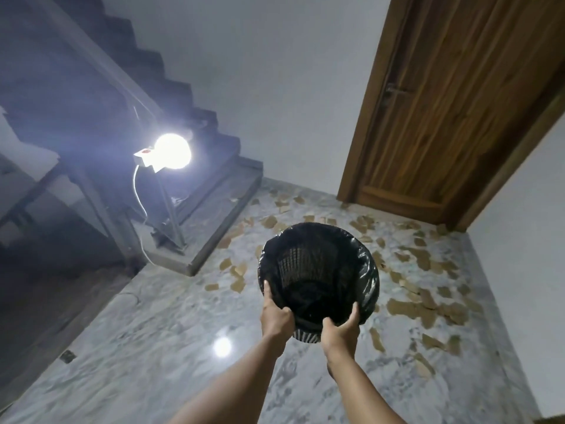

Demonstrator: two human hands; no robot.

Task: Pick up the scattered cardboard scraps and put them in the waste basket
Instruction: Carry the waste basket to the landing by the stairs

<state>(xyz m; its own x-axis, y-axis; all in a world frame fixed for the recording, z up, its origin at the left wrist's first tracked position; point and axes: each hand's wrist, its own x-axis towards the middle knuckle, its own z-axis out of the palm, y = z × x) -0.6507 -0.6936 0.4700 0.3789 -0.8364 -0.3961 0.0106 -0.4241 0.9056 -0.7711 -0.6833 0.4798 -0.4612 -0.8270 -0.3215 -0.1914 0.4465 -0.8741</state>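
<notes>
We hold the lined waste basket with both hands, left hand and right hand clenched on its near rim. We should set it down upright among the cardboard scraps, scattered from 11 to 3 o'clock.

Both arms extended forward – left hand, right hand – fingers curled, gripping rim

Both hands, left grip and right grip, clamp waste basket near rim, frame centre; cardboard scraps cover floor right of it.
</notes>
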